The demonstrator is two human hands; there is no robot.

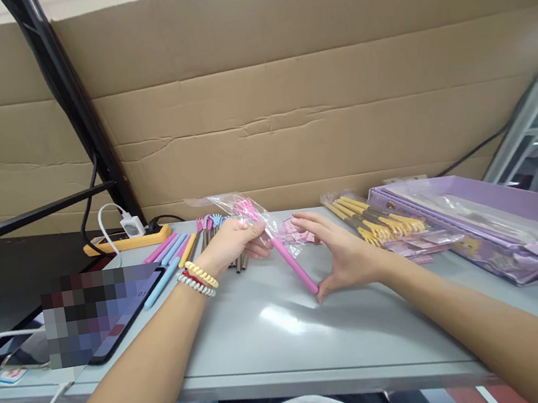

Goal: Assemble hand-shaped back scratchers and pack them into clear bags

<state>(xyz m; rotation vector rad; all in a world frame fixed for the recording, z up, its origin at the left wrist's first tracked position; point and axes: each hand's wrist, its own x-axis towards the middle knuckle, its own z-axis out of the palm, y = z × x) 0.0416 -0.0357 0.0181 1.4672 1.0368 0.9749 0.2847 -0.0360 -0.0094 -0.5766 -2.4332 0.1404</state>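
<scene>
My left hand (247, 237) pinches a pink back scratcher (292, 262) near its hand-shaped head. A clear plastic bag (221, 200) covers that head and the upper shaft, while the pink handle sticks out, slanting down to the right. My right hand (345, 254) is open, fingers spread, its thumb at or very near the handle's lower end; I cannot tell whether they touch. Behind my left hand lie several more back scratchers (209, 227) with pink and blue heads, partly hidden. Pink printed cards (298, 229) lie on the table between my hands.
Bagged yellow back scratchers (383, 221) lie at right, beside a purple box (462, 246) holding clear bags. Pink, blue and yellow handles (170, 253), a tablet (119, 318) and a yellow power strip (153, 236) are at left. Cardboard (273, 93) backs the grey table (271, 349).
</scene>
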